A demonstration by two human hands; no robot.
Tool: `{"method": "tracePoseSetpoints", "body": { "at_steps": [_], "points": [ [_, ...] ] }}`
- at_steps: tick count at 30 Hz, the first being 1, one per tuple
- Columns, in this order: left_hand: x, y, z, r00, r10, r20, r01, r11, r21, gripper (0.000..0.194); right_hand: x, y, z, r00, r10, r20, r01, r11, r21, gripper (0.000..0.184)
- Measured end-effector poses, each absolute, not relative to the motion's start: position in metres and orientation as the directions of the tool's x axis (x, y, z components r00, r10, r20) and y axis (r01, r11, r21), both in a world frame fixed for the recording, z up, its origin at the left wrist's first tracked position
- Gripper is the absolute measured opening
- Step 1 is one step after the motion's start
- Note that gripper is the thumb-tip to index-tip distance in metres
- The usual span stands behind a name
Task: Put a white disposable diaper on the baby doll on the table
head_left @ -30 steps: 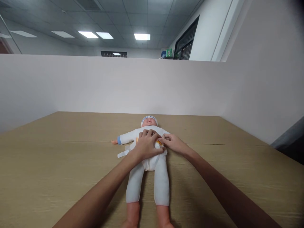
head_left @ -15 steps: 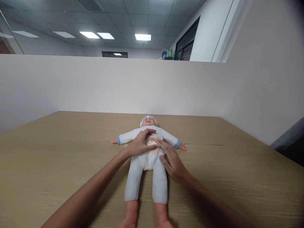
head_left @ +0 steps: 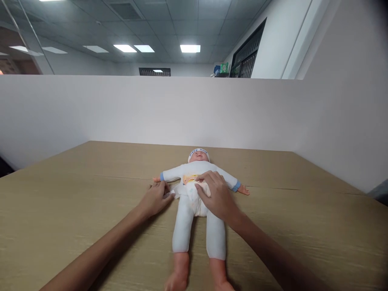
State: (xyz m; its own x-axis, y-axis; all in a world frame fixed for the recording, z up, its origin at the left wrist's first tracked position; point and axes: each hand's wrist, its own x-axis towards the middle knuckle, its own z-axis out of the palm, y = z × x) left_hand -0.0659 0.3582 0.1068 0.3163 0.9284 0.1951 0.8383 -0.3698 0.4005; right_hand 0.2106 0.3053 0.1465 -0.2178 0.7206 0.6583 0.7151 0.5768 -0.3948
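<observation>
A baby doll [head_left: 183,226] in a white suit with blue cuffs lies on its back, arms spread and feet toward me. Around its hips is a white diaper [head_left: 198,207] with a coloured print at the waist. My left hand [head_left: 155,199] is beside the doll's hip, its fingers closed on the diaper's side tab [head_left: 176,192], which sticks out to the left. On the front of the diaper rests my right hand [head_left: 217,196], thumb and fingers apart and curved, covering part of the waistband. The doll's head wears a white printed headband [head_left: 198,150].
The doll lies on a wide wood-coloured table [head_left: 115,161]. Behind the table stands a low white partition wall [head_left: 169,109], and another white wall [head_left: 342,121] rises on the right. A dark object [head_left: 378,192] shows past the right edge.
My left hand has moved left off the doll's belly to the diaper's side tab. My right hand has shifted up onto the diaper's front. The view has turned slightly left.
</observation>
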Motion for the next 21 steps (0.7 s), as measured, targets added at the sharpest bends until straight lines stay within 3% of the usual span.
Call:
{"method": "tracePoseSetpoints", "body": {
  "at_steps": [3,6,13,21],
  "points": [
    [-0.064,0.366,0.115,0.288,0.956,0.057,0.818,-0.277,0.503,0.032,0.190,0.320,0.153,-0.213,0.790,0.575,0.753,0.508,-0.418,0.012],
    [-0.070,0.379,0.128,0.319,0.947,-0.016,0.758,-0.245,0.605,0.045,0.184,0.330,0.155,-0.195,0.826,0.528,0.755,0.470,-0.457,0.022],
    [-0.057,0.393,0.168,0.442,0.897,-0.011,0.509,-0.240,0.827,0.064,0.189,0.331,0.157,-0.210,0.861,0.463,0.751,0.445,-0.488,0.022],
    [-0.003,0.387,0.176,0.446,0.895,0.005,0.449,-0.229,0.864,0.058,0.189,0.336,0.150,-0.229,0.852,0.470,0.750,0.463,-0.474,0.022]
  ]
}}
